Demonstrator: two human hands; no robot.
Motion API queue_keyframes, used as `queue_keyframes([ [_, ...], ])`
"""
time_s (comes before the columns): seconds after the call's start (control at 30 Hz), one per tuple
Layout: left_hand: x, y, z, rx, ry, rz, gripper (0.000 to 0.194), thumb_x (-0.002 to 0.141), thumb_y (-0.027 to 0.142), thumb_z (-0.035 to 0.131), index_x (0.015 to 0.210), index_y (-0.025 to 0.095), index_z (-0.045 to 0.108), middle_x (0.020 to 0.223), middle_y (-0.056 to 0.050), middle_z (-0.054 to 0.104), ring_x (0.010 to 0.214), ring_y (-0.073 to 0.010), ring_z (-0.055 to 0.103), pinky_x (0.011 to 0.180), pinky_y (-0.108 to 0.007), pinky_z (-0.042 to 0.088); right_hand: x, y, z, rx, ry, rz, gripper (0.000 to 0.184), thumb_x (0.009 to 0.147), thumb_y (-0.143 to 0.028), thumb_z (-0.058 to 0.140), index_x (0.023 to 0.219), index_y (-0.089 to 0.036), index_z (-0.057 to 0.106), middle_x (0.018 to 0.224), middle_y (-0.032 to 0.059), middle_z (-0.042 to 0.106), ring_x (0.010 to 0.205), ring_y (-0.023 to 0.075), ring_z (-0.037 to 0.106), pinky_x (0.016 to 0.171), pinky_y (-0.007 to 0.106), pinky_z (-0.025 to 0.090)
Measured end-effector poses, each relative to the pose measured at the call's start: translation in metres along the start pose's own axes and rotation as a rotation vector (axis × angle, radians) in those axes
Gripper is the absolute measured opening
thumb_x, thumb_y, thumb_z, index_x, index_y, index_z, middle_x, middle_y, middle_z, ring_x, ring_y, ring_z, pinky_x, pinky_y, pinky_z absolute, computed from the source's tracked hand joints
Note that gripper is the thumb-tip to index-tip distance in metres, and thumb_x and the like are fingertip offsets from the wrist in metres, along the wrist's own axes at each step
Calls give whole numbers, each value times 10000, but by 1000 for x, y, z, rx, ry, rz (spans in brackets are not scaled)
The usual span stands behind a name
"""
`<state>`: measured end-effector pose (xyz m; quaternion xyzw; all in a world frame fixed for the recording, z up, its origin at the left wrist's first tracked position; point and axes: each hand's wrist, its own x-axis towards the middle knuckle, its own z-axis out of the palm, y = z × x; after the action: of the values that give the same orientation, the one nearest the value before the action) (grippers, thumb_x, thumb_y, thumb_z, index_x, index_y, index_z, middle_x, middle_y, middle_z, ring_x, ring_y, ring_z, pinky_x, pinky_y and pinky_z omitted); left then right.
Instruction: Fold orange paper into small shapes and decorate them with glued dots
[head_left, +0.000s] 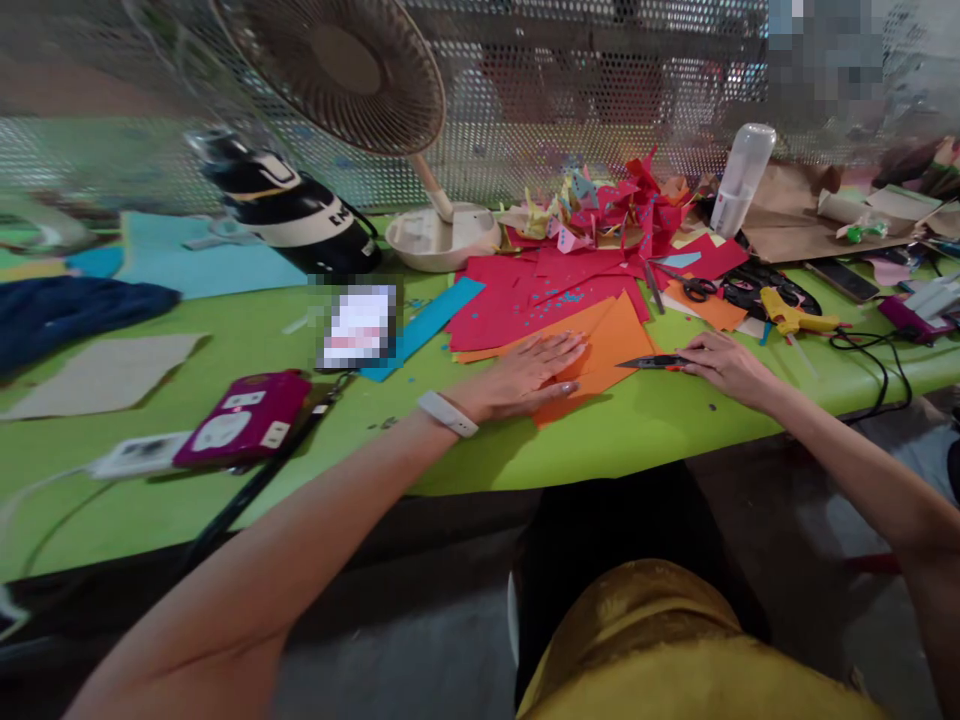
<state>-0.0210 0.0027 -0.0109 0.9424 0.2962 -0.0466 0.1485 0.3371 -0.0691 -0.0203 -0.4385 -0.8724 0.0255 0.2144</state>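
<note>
My left hand [525,375] lies flat with its fingers stretched out on a sheet of orange paper [611,345], pressing it against the green-covered table. The orange paper overlaps a pile of red paper sheets [510,300] strewn with small blue paper dots. At the right edge of the orange sheet, my right hand [727,370] is closed around a dark utility knife [651,362] with some orange-red on its body. Its pointed tip faces left, over the paper's edge; whether it touches the paper I cannot tell.
Behind the paper pile stand folded paper shapes [600,210] and a fan [442,235]. Scissors [699,290], a yellow glue gun [795,315] and a black cord are at right. Leftward are a blue strip [435,325], purple power strip [244,420] and large black bottle [307,220].
</note>
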Motion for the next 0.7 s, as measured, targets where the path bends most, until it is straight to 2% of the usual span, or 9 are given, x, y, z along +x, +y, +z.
queue_keyframes([
  [0.17, -5, -3, 8, 52, 26, 24, 845, 967, 718, 192, 1624, 190, 130, 1692, -87, 115, 1568, -237, 104, 1255, -418, 32, 6, -3, 4, 4, -2, 23, 324, 1016, -351, 498, 1211, -230, 726, 1070, 112, 699, 995, 247, 642, 885, 436, 562],
  [0.37, -3, -1, 8, 66, 27, 27, 886, 953, 744, 186, 1618, 160, 155, 1692, -96, 128, 1568, -233, 107, 1256, -404, 20, 22, -12, 14, 15, -10, 25, 312, 1011, -333, 509, 1208, -236, 730, 1066, 111, 698, 997, 245, 642, 889, 432, 557],
  [0.53, -4, -1, 8, 53, 38, 33, 899, 946, 755, 181, 1613, 151, 175, 1690, -102, 138, 1568, -227, 108, 1256, -405, 9, 15, -10, 10, 41, -22, -9, 320, 1013, -332, 508, 1208, -206, 728, 1054, 114, 693, 973, 240, 639, 861, 421, 556],
  [0.7, -3, -2, 8, 50, 33, 39, 909, 942, 762, 190, 1617, 154, 147, 1691, -105, 125, 1569, -227, 99, 1255, -406, 2, 13, -11, 8, 35, -29, 9, 324, 1015, -349, 499, 1216, -231, 724, 1072, 111, 695, 993, 244, 643, 867, 427, 560],
])
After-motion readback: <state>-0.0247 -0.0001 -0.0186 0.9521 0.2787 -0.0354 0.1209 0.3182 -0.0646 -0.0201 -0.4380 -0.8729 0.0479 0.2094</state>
